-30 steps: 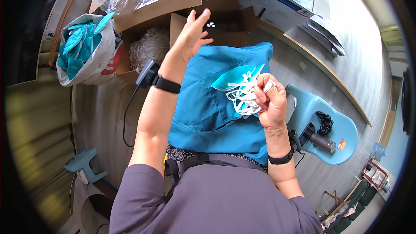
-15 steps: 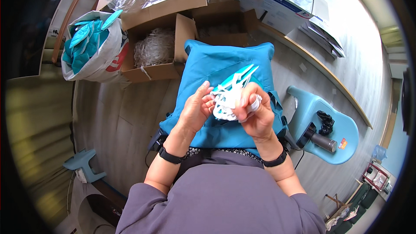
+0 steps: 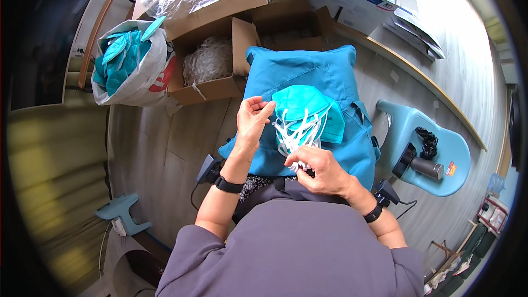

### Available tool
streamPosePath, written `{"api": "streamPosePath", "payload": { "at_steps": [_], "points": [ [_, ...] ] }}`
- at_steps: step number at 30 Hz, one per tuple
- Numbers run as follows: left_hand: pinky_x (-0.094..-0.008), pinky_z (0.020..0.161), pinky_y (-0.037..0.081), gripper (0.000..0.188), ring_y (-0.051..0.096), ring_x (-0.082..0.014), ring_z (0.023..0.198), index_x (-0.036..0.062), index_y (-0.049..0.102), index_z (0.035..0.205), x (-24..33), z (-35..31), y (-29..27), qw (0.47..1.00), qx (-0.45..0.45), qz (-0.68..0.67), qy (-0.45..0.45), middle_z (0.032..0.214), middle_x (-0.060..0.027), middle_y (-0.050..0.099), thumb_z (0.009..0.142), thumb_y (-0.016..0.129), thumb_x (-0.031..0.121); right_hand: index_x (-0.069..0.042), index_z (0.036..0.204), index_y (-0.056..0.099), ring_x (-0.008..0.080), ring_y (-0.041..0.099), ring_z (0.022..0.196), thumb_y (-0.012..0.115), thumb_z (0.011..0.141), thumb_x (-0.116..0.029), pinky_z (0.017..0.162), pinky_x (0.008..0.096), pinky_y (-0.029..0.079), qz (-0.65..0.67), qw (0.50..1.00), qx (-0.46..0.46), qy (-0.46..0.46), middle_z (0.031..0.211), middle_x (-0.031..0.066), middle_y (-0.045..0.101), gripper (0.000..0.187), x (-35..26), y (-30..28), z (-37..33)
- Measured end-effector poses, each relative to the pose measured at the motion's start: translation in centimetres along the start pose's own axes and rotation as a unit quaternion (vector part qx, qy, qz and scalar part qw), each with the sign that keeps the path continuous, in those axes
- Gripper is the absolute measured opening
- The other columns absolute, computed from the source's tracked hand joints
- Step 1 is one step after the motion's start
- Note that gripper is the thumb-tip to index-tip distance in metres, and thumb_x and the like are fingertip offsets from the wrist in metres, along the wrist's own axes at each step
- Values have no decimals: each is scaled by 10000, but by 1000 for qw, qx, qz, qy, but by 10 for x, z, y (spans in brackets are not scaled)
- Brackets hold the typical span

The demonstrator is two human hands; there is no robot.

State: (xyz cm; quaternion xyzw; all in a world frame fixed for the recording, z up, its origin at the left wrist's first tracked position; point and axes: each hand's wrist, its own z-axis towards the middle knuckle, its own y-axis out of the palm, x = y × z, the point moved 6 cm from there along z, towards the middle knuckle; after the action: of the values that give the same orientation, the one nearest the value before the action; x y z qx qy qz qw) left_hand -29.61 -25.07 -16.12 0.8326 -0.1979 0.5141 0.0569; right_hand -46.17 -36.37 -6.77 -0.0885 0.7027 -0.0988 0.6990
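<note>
A stack of teal face masks [image 3: 308, 103] with white ear loops lies on a blue cloth-covered cushion [image 3: 335, 60] over my lap. My right hand [image 3: 322, 170] is closed on the bunched ear loops [image 3: 300, 132] at the near end, drawing them toward me. At the stack's left edge is my left hand [image 3: 253, 124], its fingers a little apart and the thumb tip close to the top mask. Whether that thumb touches the mask, I cannot tell. The masks fan out to the right beneath the top one.
A white bag [image 3: 137, 96] full of teal masks stands at the far left. Beside it, an open cardboard box [image 3: 212, 89] holds a heap of white loops [image 3: 206, 60]. To the right, a light blue stool [image 3: 451, 181] bears a dark cylinder [image 3: 426, 168] and a black bundle [image 3: 427, 142].
The masks have turned from edge-on to lying flat on the cushion. My right hand has come down nearer my body with the loops, and my left hand has shifted up along the stack's side.
</note>
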Motion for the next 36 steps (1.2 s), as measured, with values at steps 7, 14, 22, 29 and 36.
{"api": "streamPosePath", "payload": {
  "at_steps": [7, 14, 22, 29, 36],
  "points": [
    [-174, 527, 399, 433, 561, -40, 631, -24, 629, 1176, -4, -6, 27, 985, -110, -17, -131, 847, 8, 661, 836, 804, 178, -38, 1011, 629, 302, 640, 871, 727, 785, -154, 746, 407, 516, -70, 995, -55, -33, 940, 129, 629, 272, -7, -4, -12],
    [-171, 596, 361, 204, 509, -5, 693, 97, 614, 962, 63, -6, 28, 979, -37, -168, 110, 841, 57, 637, 870, 787, 153, -105, 1282, 624, 323, 631, 981, 771, 789, -190, 826, 399, 542, -270, 963, -10, 0, 1331, 175, 562, 522, -50, -42, -24],
    [-195, 717, 480, 162, 596, -46, 801, 46, 582, 987, 96, -40, 55, 969, -61, -173, 166, 902, 3, 655, 925, 723, 95, -37, 1117, 629, 197, 645, 549, 777, 805, -76, 526, 297, 519, -151, 952, 266, 17, 975, 111, 714, 348, -46, -93, 7],
    [-192, 708, 486, 226, 590, -37, 813, 39, 542, 1023, 97, -56, 77, 965, -77, -115, 221, 845, 5, 611, 911, 734, 78, 25, 1023, 620, 125, 653, 681, 700, 881, -21, 632, 298, 536, 200, 949, 237, 58, 842, 105, 678, 169, 14, -69, 39],
    [-176, 598, 396, 155, 474, -7, 718, 42, 558, 954, 75, -45, 75, 977, -105, -41, 183, 834, 52, 545, 972, 672, 145, 14, 869, 664, 93, 560, 636, 706, 887, -49, 576, 255, 452, 85, 976, 196, 51, 726, 70, 644, 78, 16, -86, 36]
  ]
}}
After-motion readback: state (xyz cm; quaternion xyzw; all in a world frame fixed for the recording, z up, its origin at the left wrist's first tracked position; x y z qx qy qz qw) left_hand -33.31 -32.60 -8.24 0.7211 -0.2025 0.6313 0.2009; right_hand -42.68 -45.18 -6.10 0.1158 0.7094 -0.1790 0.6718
